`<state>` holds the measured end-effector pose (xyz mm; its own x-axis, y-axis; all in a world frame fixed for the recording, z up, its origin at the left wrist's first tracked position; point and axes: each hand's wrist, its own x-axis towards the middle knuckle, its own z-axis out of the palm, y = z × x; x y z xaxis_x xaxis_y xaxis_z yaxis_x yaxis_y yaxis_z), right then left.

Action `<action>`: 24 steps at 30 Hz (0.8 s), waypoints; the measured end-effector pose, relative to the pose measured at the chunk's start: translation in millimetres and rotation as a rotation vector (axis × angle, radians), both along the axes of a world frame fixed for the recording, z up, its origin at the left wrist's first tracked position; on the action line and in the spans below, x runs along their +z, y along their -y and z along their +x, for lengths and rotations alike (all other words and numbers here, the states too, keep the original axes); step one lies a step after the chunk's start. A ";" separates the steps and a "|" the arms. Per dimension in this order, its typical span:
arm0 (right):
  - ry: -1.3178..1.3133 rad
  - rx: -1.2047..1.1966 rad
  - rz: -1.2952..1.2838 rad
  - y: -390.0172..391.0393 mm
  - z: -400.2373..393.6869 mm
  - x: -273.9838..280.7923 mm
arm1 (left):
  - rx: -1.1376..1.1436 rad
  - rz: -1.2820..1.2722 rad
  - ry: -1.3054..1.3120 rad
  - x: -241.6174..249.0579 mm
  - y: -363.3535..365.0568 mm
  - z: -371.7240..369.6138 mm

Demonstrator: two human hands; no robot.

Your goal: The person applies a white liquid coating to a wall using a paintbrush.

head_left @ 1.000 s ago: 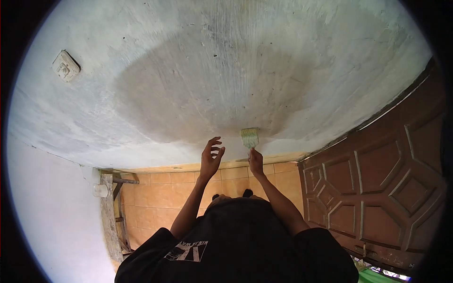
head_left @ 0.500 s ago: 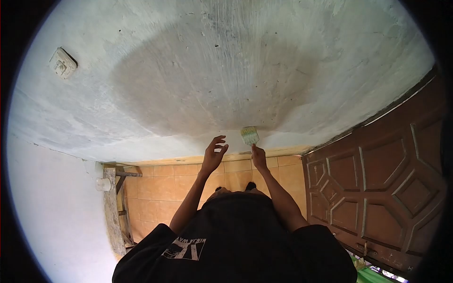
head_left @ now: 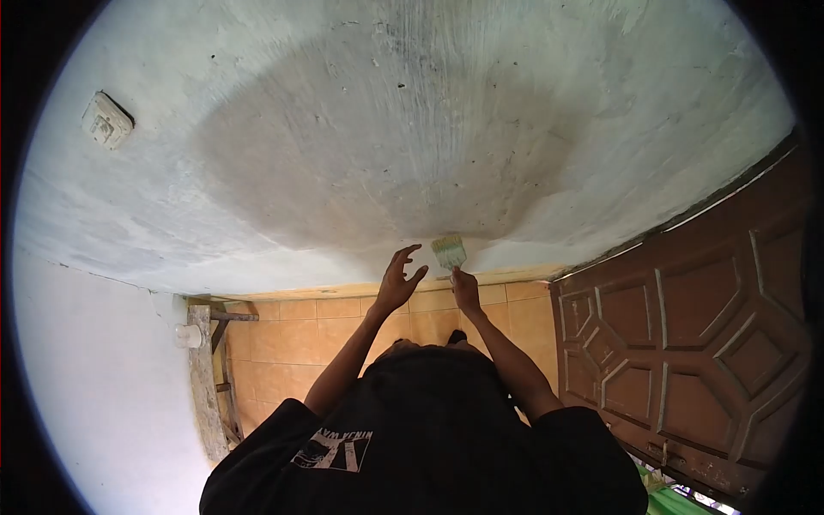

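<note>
In the middle of the head view, my right hand [head_left: 464, 289] is wrapped round the handle of a paintbrush [head_left: 449, 251]. The brush is wide and flat, its bristles pointing up toward the wall, with pale green and yellowish paint on it. To its left, my left hand [head_left: 400, 281] is raised with nothing in it, fingers apart and slightly curled. Both hands are in front of the wall [head_left: 369, 163], which carries patchy whitish paint, vertical streaks and small dark pits. My shadow darkens its centre.
A light switch [head_left: 109, 120] is on the wall at upper left. A wooden bench [head_left: 202, 360] stands at left with a white container [head_left: 187, 336] by its edge. Orange tiles [head_left: 343, 330] cover the floor. A brown panelled door [head_left: 687, 326] is at right.
The paintbrush and my right hand have shifted slightly left and tilted. My left hand has moved a little to the right, its fingers opening wider, nearer the brush.
</note>
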<state>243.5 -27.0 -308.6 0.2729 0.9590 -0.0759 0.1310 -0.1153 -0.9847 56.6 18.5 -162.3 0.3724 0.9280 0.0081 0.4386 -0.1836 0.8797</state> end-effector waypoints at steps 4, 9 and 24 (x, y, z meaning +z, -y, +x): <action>0.021 -0.035 0.186 -2.5 4.2 26.7 | -0.022 -0.018 -0.001 -9.2 0.9 1.9; -0.020 -0.039 -0.032 -12.2 5.8 -9.4 | -0.045 -0.025 -0.004 -11.7 -0.8 6.7; -0.102 -0.121 0.009 -5.4 10.3 5.3 | 0.013 -0.055 0.016 -3.8 5.2 5.2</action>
<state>253.8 -21.6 -303.3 0.3774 0.9205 -0.1013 0.0155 -0.1156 -0.9932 61.8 13.3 -166.1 0.3601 0.9322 -0.0377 0.4267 -0.1286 0.8952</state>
